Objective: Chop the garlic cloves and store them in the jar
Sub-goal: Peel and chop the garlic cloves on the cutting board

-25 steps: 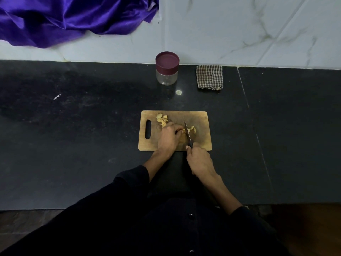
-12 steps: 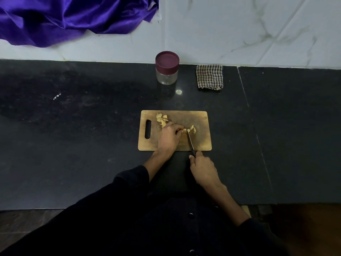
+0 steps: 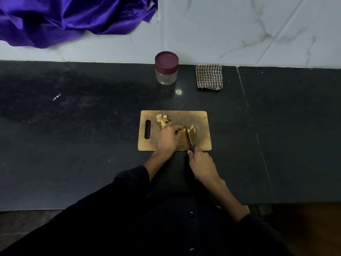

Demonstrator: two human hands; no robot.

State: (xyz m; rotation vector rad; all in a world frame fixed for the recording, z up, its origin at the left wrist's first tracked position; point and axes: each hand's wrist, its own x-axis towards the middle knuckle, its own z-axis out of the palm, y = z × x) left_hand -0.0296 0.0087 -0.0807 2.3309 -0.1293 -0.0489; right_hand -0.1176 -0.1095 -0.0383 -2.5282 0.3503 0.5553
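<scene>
A wooden cutting board [image 3: 202, 119] lies on the black counter. A small heap of garlic cloves [image 3: 161, 119] sits near its far left corner, and cut garlic pieces [image 3: 192, 128] lie right of the blade. My left hand [image 3: 168, 138] rests on the board and pinches a garlic clove [image 3: 183, 130] with its fingertips. My right hand [image 3: 202, 164] grips the handle of a knife [image 3: 188, 136], whose blade points away from me just right of the pinched clove. A clear jar [image 3: 166, 70] with a maroon lid on stands by the wall.
A folded checked cloth [image 3: 209, 76] lies right of the jar. Purple satin fabric [image 3: 70, 17] hangs over the white marble wall at top left. The counter's front edge runs just below my arms.
My right hand drew the knife back toward me, then pushed it forward a little again. My left hand stays on the clove.
</scene>
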